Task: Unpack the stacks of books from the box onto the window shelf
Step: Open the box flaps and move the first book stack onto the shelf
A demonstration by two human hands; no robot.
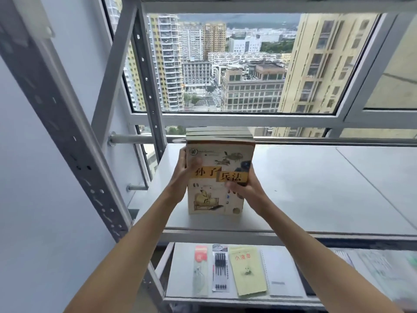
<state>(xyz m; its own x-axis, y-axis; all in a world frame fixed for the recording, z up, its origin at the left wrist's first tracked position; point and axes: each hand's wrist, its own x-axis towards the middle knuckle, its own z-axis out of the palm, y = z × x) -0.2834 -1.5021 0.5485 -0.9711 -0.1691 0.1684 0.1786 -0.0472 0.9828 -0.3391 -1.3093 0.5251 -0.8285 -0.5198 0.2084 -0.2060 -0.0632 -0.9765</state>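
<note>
We hold the stack of books (pixel 220 177) upright on the window shelf (pixel 316 188), near its left end. Our left hand (pixel 184 175) grips its 9 o'clock edge, thumb across the front cover; our right hand (pixel 244 188) clasps the 3 o'clock edge. At 6 o'clock, the lower shelf (pixel 180 272) carries a pen pack (pixel 220 268).

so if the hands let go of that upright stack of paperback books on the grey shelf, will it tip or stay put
The stack of paperback books probably stands: it looks thick, with its bottom edges on the grey shelf. The left hand and right hand clamp both sides, so single books may slide or fan apart once released. Several thick books likely make it heavy.
</note>
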